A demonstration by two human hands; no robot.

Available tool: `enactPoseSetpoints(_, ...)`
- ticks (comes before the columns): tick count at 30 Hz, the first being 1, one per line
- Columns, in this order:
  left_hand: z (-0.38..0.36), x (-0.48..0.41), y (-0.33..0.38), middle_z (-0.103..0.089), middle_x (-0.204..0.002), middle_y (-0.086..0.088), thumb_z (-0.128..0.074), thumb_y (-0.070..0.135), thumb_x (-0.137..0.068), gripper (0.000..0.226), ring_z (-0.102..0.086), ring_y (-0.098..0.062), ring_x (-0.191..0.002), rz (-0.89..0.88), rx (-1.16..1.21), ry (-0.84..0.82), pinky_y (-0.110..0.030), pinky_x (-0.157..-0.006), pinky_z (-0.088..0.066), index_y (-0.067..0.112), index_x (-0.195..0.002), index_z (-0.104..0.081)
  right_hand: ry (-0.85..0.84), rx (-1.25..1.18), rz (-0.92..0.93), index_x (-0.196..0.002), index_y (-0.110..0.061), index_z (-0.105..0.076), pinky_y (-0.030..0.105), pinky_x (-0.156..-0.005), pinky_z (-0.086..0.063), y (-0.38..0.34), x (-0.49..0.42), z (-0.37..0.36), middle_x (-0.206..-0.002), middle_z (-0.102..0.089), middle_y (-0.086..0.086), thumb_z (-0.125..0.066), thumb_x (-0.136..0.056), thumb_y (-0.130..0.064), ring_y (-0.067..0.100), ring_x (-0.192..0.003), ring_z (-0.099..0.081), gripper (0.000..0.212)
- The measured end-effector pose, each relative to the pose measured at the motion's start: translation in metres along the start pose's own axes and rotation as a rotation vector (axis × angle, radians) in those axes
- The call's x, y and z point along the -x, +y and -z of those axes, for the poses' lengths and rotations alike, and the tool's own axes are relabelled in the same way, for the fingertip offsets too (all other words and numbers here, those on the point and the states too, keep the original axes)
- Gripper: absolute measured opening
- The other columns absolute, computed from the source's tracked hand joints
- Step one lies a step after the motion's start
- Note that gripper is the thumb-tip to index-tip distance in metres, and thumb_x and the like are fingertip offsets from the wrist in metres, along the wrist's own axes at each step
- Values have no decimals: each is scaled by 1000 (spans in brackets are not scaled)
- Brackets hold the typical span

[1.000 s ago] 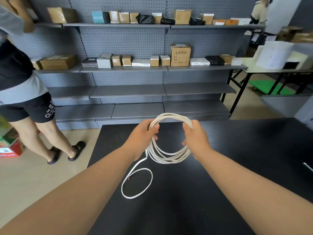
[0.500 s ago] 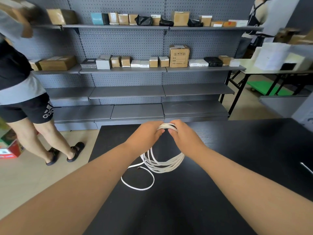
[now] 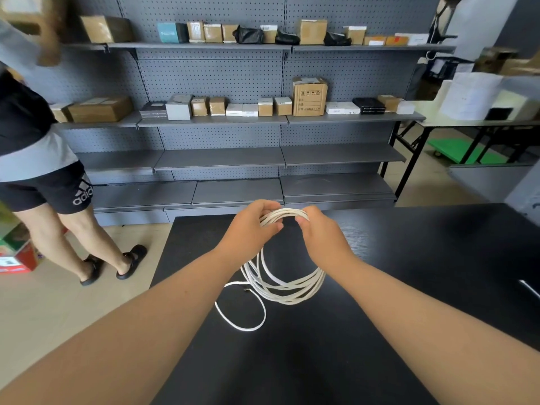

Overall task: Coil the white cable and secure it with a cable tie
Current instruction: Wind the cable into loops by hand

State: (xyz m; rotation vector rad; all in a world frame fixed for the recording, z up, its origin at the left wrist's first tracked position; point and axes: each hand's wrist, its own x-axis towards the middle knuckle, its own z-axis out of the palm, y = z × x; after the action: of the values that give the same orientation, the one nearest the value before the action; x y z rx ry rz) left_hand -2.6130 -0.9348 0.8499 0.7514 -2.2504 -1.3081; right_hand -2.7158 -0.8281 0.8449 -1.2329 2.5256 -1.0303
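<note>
The white cable (image 3: 287,290) is wound into several loops that I hold upright above the black table (image 3: 409,258). My left hand (image 3: 251,228) grips the top of the coil on its left side. My right hand (image 3: 320,233) pinches the top on its right side, a short arc of cable showing between the two hands. The lower loops hang down to the tabletop. A loose tail (image 3: 242,314) curls on the table below my left forearm, its end lying near the coil. No cable tie is visible.
A thin light object (image 3: 529,287) lies near the table's right edge. Grey pegboard shelving (image 3: 222,159) with small boxes stands behind the table. A person in black shorts (image 3: 52,188) stands at the left by the shelves. A folding table (image 3: 455,124) is at the right.
My hands, together at the top of the coil half a second ago, have parted slightly. The loose tail on the table has grown shorter since a second ago.
</note>
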Motion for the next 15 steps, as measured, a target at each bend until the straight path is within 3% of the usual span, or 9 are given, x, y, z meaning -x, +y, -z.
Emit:
enactPoseSetpoints(5, 1, 1, -2, -61, -105, 3, -58, 19, -91, 43, -55, -10, -85, -70, -218, -57, -20, -80, -39, 16, -132, -45, -68, 48, 40, -116, -11, -49, 32, -72, -38, 2, 2, 4, -108, -60, 8, -37, -99, -29, 27, -94, -54, 28)
enactPoseSetpoints(8, 3, 2, 0, -63, -112, -2, -57, 20, -92, 53, -58, -15, -94, -135, -352, -142, -19, -81, -39, 13, -140, -37, -127, 151, 112, -126, -18, -42, 37, -83, -44, 0, 4, 6, -124, -54, 3, -38, -98, -32, 27, -105, -55, 32)
enactPoseSetpoints(10, 4, 2, 3, -64, -117, -5, -59, 20, -91, 56, -59, -18, -103, -151, -402, -174, -18, -83, -38, 11, -141, -35, -179, 248, 154, -125, -19, -42, 40, -82, -46, 0, 5, 6, -123, -53, 4, -36, -99, -33, 29, -101, -56, 31)
enactPoseSetpoints(15, 6, 0, 3, -66, -100, -1, -62, 23, -89, 58, -56, -8, -87, -94, -418, -245, -14, -76, -35, 13, -141, -38, -203, 327, 211, -115, -13, -44, 39, -73, -45, 2, 5, 6, -108, -55, 8, -32, -100, -32, 28, -88, -54, 27)
